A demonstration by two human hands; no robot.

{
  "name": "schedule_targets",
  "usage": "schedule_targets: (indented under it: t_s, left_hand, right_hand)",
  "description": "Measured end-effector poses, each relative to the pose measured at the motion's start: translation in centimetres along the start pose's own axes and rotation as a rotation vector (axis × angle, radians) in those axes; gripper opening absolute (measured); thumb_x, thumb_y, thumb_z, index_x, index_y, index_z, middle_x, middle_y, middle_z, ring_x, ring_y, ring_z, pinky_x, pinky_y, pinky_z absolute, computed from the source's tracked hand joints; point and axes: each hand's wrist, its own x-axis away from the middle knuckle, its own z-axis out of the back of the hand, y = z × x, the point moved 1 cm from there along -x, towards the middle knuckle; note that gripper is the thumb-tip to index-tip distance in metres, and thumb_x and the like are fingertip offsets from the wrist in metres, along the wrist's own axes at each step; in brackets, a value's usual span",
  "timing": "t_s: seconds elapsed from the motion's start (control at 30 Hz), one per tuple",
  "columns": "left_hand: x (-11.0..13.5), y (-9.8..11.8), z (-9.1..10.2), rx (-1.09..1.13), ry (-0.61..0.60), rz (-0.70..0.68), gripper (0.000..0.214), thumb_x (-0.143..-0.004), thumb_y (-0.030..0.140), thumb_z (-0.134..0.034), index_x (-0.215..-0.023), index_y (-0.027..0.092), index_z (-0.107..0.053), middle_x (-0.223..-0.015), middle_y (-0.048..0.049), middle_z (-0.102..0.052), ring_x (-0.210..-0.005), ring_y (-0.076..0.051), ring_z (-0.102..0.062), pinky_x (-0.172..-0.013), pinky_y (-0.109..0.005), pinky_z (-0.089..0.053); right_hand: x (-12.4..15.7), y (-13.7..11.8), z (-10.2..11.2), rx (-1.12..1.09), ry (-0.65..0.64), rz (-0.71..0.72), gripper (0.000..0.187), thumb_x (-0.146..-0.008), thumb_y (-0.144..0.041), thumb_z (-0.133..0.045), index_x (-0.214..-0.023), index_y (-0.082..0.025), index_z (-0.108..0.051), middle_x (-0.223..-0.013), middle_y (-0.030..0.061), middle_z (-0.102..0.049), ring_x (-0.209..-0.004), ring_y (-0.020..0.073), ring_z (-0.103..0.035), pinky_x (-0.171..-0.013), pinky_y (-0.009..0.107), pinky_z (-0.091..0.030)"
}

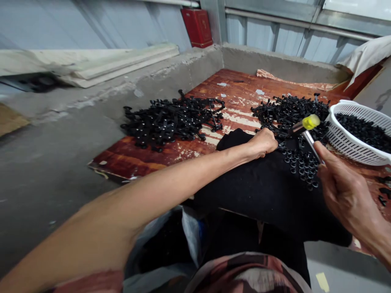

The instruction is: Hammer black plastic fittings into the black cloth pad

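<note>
My left hand [263, 143] is closed in a fist on the black cloth [259, 191], its fingers at the edge of a pile of black plastic parts [290, 112]; what it grips is hidden. My right hand [342, 189] is closed round the metal handle of a small hammer [307, 128] with a yellow head, held above a cluster of small black rings [302, 167] lying on the cloth.
A second heap of black plastic frames [171, 120] lies at the left of the worn red board [238, 93]. A white slotted basket [345, 134] holding small black pieces stands at the right. Concrete floor and a low kerb surround the board; a red box [197, 26] hangs on the wall.
</note>
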Motion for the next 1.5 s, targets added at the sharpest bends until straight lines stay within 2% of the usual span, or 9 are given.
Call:
schedule_targets:
  t_s: [0.27,0.53,0.63,0.73,0.87,1.0,1.07,1.13,1.5]
  left_hand:
    - [0.4,-1.0,1.3,0.0,-0.033,-0.112,0.007,-0.074,0.012,-0.054,-0.077,0.017,-0.057,-0.05,0.0059,-0.041,-0.041,-0.008,-0.037,-0.04,-0.02,-0.024]
    - [6.9,-0.6,0.5,-0.235,-0.465,-0.616,0.021,-0.076,0.008,-0.051,-0.092,0.014,-0.062,-0.078,0.0014,-0.059,-0.069,-0.01,-0.052,-0.064,-0.02,-0.042]
    - [8.2,-0.9,-0.2,-0.329,-0.386,-0.735,0.036,-0.078,0.01,-0.05,-0.113,0.016,-0.058,-0.106,-0.0053,-0.061,-0.089,-0.015,-0.059,-0.077,-0.024,-0.048]
    - [9.3,-1.4,-0.8,-0.372,-0.043,-0.782,0.042,-0.081,0.02,-0.056,-0.123,0.018,-0.052,-0.129,-0.0118,-0.051,-0.11,-0.023,-0.056,-0.095,-0.036,-0.047]
    - [10.4,-3.0,-1.6,-0.057,0.392,-0.623,0.047,-0.078,0.028,-0.062,-0.122,0.018,-0.047,-0.128,-0.0147,-0.049,-0.117,-0.027,-0.051,-0.098,-0.043,-0.046]
    - [10.4,-3.9,-3.3,0.538,0.03,-0.123,0.039,-0.079,0.038,-0.065,-0.106,0.013,-0.052,-0.103,-0.011,-0.059,-0.091,-0.019,-0.06,-0.074,-0.032,-0.052]
    - [10.2,-3.5,-4.0,0.759,-0.158,-0.004,0.03,-0.079,0.037,-0.067,-0.092,0.012,-0.056,-0.088,-0.0071,-0.062,-0.08,-0.015,-0.061,-0.068,-0.026,-0.05]
    - [9.7,-2.8,-4.1,0.888,-0.181,0.031,0.02,-0.08,0.03,-0.067,-0.082,0.012,-0.057,-0.079,-0.0047,-0.062,-0.07,-0.012,-0.061,-0.064,-0.023,-0.05]
    - [3.5,-2.1,-0.5,0.638,-0.309,0.207,0.02,-0.09,0.016,-0.053,-0.072,0.011,-0.06,-0.059,0.0002,-0.058,-0.042,-0.01,-0.053,-0.038,-0.023,-0.048]
  right_hand:
    - [-0.1,-0.8,1.0,-0.322,-0.011,-0.283,0.041,-0.089,-0.033,-0.049,-0.126,-0.016,-0.06,-0.062,-0.0028,-0.05,-0.047,0.0139,-0.045,-0.042,0.026,-0.037]
    - [2.9,-3.7,-0.6,-0.832,-0.173,-0.563,0.042,-0.079,-0.059,-0.064,-0.089,-0.02,-0.055,-0.05,-0.0087,-0.046,-0.033,0.0096,-0.038,-0.026,0.022,-0.036]
    - [4.6,-5.2,-1.5,-0.941,-0.142,-0.618,0.042,-0.078,-0.06,-0.065,-0.082,-0.02,-0.055,-0.049,-0.0098,-0.043,-0.031,0.0071,-0.035,-0.026,0.021,-0.034]
    - [5.8,-6.0,-1.8,-1.003,-0.015,-0.668,0.039,-0.08,-0.058,-0.067,-0.085,-0.021,-0.054,-0.051,-0.0097,-0.044,-0.033,0.0068,-0.039,-0.029,0.019,-0.036]
    - [6.5,-6.4,-2.0,-1.078,0.108,-0.716,0.036,-0.082,-0.054,-0.068,-0.089,-0.022,-0.053,-0.055,-0.0077,-0.053,-0.034,0.0072,-0.044,-0.031,0.017,-0.037]
    - [6.7,-7.3,-3.2,-1.161,0.149,-0.725,0.037,-0.082,-0.055,-0.068,-0.089,-0.023,-0.05,-0.055,-0.0071,-0.057,-0.033,0.0071,-0.045,-0.03,0.017,-0.036]
    - [6.6,-8.0,-4.1,-1.197,0.145,-0.723,0.039,-0.081,-0.057,-0.067,-0.087,-0.023,-0.049,-0.055,-0.0069,-0.058,-0.032,0.0068,-0.045,-0.03,0.017,-0.035]
    - [6.6,-8.5,-4.7,-1.224,0.126,-0.725,0.039,-0.082,-0.057,-0.066,-0.087,-0.022,-0.049,-0.056,-0.0056,-0.06,-0.031,0.0063,-0.044,-0.03,0.016,-0.033]
    - [9.4,-3.5,-3.0,-1.201,0.188,-0.814,0.027,-0.087,-0.048,-0.065,-0.092,-0.023,-0.057,-0.06,-0.0032,-0.062,-0.034,0.008,-0.049,-0.033,0.018,-0.037]
